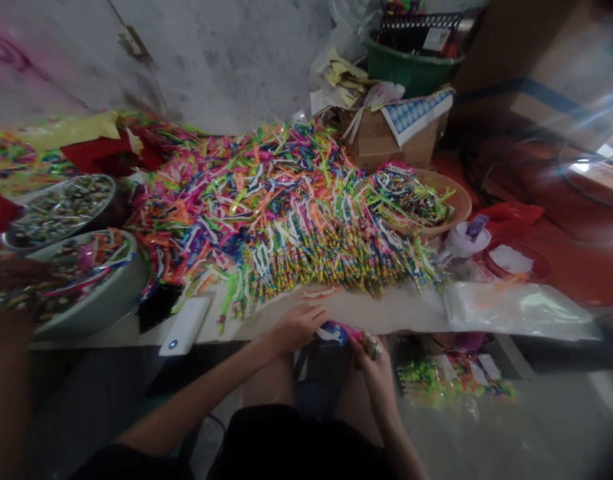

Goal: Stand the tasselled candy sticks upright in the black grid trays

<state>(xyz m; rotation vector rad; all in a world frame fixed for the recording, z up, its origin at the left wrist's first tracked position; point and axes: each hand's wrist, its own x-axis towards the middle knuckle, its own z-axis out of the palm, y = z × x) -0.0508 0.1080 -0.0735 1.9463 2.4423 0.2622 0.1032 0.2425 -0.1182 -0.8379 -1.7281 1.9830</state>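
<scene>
Blue, white and pink thin strip (pixel 334 333) held low over the lap, just off the near edge of the long pale tabletop (pixel 411 310). Gripped at its blue-and-white end by the bent fingers of the left hand (pixel 301 325); clasped at its pink end by the right hand (pixel 376 360), with a small, shiny, multicoloured roundish bundle (pixel 372 345) showing at the fingers. Beyond both hands, a broad heap of thin multicoloured strips (pixel 266 180), fronted by a dense row of slim yellow-patterned tubes (pixel 326 260), ends toward the lap. To the left, a white rectangular slab (pixel 186 325) flat at the near edge, beside a pale round bowl (pixel 106 293) filled with small wrapped pieces. At the far left, another person's blurred arm (pixel 6 387) reaching over that bowl; impossible to tell what the hand grasps. To the right, a tan plastic basket (pixel 459 200) of similar pieces, a white round tub (pixel 464 241) and clear flat plastic bags (pixel 516 310). Behind, a brown cardboard box (pixel 396 143) under a green round basin (pixel 406 73).
</scene>
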